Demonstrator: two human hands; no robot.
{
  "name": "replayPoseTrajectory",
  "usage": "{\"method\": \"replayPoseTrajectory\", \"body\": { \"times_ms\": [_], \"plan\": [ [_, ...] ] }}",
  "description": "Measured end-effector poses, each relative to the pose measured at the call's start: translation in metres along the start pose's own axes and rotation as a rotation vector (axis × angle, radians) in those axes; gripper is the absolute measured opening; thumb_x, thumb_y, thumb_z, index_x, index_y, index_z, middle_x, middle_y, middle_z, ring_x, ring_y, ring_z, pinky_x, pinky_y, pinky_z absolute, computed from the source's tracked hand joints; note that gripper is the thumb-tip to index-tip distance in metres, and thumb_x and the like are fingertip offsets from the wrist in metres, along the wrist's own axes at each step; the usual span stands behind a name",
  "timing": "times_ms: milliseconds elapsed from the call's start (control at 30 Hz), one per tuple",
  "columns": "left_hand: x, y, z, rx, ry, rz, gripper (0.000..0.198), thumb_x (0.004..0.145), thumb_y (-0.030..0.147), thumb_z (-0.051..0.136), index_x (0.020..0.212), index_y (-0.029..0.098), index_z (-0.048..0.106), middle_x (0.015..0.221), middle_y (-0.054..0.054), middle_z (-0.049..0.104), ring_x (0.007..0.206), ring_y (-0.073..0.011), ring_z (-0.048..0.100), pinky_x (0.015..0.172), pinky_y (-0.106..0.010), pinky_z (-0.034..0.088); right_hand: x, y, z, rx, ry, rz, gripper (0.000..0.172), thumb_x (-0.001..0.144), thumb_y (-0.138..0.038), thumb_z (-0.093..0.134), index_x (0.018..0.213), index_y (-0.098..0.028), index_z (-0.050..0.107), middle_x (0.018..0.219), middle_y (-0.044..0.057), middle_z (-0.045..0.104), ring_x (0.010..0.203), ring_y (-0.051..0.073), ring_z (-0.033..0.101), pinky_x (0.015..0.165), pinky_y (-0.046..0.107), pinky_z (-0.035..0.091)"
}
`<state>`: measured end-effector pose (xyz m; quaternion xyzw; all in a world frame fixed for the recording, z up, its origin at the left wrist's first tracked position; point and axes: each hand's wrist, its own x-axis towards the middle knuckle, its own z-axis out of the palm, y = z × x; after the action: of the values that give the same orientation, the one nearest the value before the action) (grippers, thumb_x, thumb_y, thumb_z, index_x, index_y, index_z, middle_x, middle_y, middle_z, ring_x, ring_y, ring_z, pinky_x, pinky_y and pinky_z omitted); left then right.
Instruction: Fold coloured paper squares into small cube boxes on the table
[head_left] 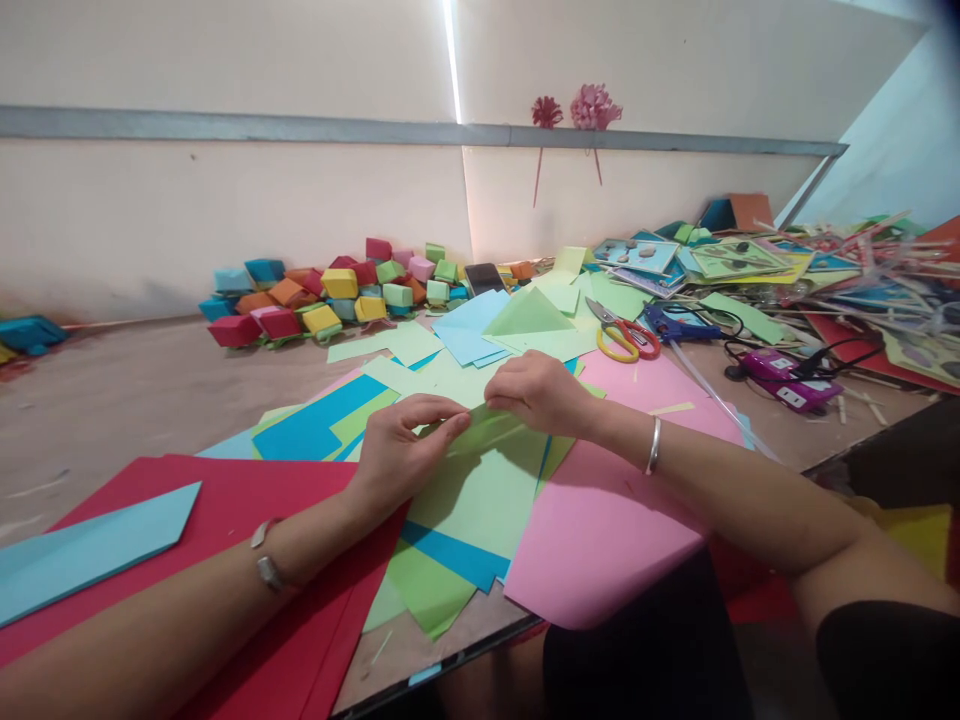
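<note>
My left hand (401, 445) and my right hand (540, 392) meet over a light green paper sheet (480, 490) in the middle of the table. Both hands pinch the sheet's far edge, fingers pressed together, thumbs toward each other. The sheet lies on blue paper (315, 425), a pink sheet (600, 520) and a red sheet (247, 490). A bracelet shows on each wrist.
Scissors with red and yellow handles (622, 335) and a blue glue gun (679, 325) lie behind my right hand. A purple power strip (787, 380) sits right. A pile of coloured paper boxes (337, 290) lines the wall. Craft clutter (825, 270) fills the right side.
</note>
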<state>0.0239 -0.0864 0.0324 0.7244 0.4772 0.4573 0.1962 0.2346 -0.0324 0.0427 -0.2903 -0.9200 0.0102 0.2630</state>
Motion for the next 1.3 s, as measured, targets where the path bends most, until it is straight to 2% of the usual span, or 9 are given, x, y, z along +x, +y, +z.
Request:
{"method": "replayPoseTrajectory", "body": {
  "times_ms": [267, 433, 600, 700, 900, 967, 1067, 1167, 1300],
  "plan": [
    [0.006, -0.005, -0.003, -0.075, 0.153, -0.252, 0.029, 0.082, 0.049, 0.062, 0.080, 0.021, 0.068, 0.084, -0.005, 0.073, 0.077, -0.0211, 0.067, 0.066, -0.032, 0.055, 0.004, 0.041, -0.015, -0.005, 0.142, 0.287, 0.017, 0.091, -0.018, 0.056, 0.078, -0.016, 0.066, 0.080, 0.006, 0.070, 0.076, 0.017, 0.060, 0.069, 0.027, 0.037],
    [0.005, 0.000, -0.001, 0.163, 0.252, 0.092, 0.037, 0.076, 0.051, 0.071, 0.099, 0.022, 0.069, 0.115, -0.010, 0.071, 0.115, -0.0299, 0.061, 0.100, -0.044, 0.048, 0.001, 0.018, -0.007, -0.056, 0.166, 0.066, 0.022, 0.096, -0.023, 0.052, 0.081, -0.018, 0.067, 0.081, 0.006, 0.070, 0.078, 0.017, 0.059, 0.074, 0.029, 0.037],
    [0.005, 0.000, -0.001, 0.263, 0.077, 0.303, 0.021, 0.087, 0.042, 0.065, 0.075, 0.026, 0.071, 0.086, -0.005, 0.076, 0.100, -0.0278, 0.066, 0.098, -0.046, 0.047, 0.001, -0.004, -0.001, -0.189, 0.139, -0.160, 0.032, 0.102, -0.023, 0.042, 0.082, -0.019, 0.067, 0.080, 0.005, 0.070, 0.077, 0.016, 0.057, 0.074, 0.031, 0.032],
    [0.008, -0.006, -0.001, 0.225, 0.125, 0.247, 0.024, 0.087, 0.042, 0.063, 0.070, 0.027, 0.072, 0.080, -0.004, 0.075, 0.093, -0.0267, 0.067, 0.094, -0.044, 0.049, 0.003, 0.015, -0.004, -0.188, 0.130, -0.105, 0.029, 0.099, -0.017, 0.044, 0.083, -0.019, 0.068, 0.084, 0.005, 0.072, 0.078, 0.016, 0.058, 0.076, 0.032, 0.032],
    [0.011, -0.019, -0.004, 0.152, 0.197, -0.041, 0.026, 0.082, 0.049, 0.064, 0.071, 0.027, 0.071, 0.086, -0.003, 0.076, 0.093, -0.0261, 0.067, 0.092, -0.042, 0.051, 0.004, 0.063, -0.016, -0.183, 0.155, 0.269, 0.022, 0.091, -0.017, 0.053, 0.076, -0.017, 0.068, 0.077, 0.007, 0.070, 0.077, 0.019, 0.060, 0.077, 0.033, 0.036],
    [0.010, -0.021, -0.004, 0.136, 0.205, -0.102, 0.025, 0.080, 0.049, 0.064, 0.072, 0.026, 0.071, 0.089, -0.004, 0.076, 0.094, -0.0261, 0.067, 0.091, -0.040, 0.051, 0.004, 0.061, -0.016, -0.103, 0.263, 0.340, 0.023, 0.093, -0.019, 0.051, 0.082, -0.016, 0.070, 0.083, 0.009, 0.071, 0.083, 0.021, 0.063, 0.078, 0.033, 0.041],
    [0.009, -0.019, -0.003, 0.099, 0.172, -0.154, 0.026, 0.079, 0.049, 0.064, 0.074, 0.024, 0.071, 0.089, -0.004, 0.076, 0.092, -0.0253, 0.068, 0.087, -0.037, 0.052, 0.003, 0.042, -0.012, 0.091, 0.361, 0.255, 0.026, 0.097, -0.030, 0.049, 0.102, -0.018, 0.072, 0.104, 0.010, 0.073, 0.099, 0.022, 0.065, 0.087, 0.033, 0.047],
    [0.009, -0.016, -0.001, 0.018, 0.087, -0.210, 0.030, 0.082, 0.051, 0.062, 0.085, 0.023, 0.072, 0.092, -0.005, 0.076, 0.090, -0.0250, 0.069, 0.084, -0.037, 0.053, 0.002, 0.022, -0.005, 0.264, 0.252, 0.221, 0.025, 0.091, -0.032, 0.059, 0.108, -0.019, 0.072, 0.106, 0.009, 0.075, 0.094, 0.020, 0.067, 0.085, 0.032, 0.050],
    [0.012, -0.019, 0.001, 0.101, 0.095, -0.131, 0.049, 0.077, 0.049, 0.068, 0.116, 0.021, 0.068, 0.115, -0.010, 0.073, 0.110, -0.0302, 0.065, 0.094, -0.044, 0.050, 0.002, 0.012, 0.002, 0.432, 0.138, 0.389, 0.021, 0.083, -0.022, 0.059, 0.095, -0.016, 0.075, 0.091, 0.006, 0.075, 0.080, 0.016, 0.065, 0.078, 0.029, 0.049]
  ]
}}
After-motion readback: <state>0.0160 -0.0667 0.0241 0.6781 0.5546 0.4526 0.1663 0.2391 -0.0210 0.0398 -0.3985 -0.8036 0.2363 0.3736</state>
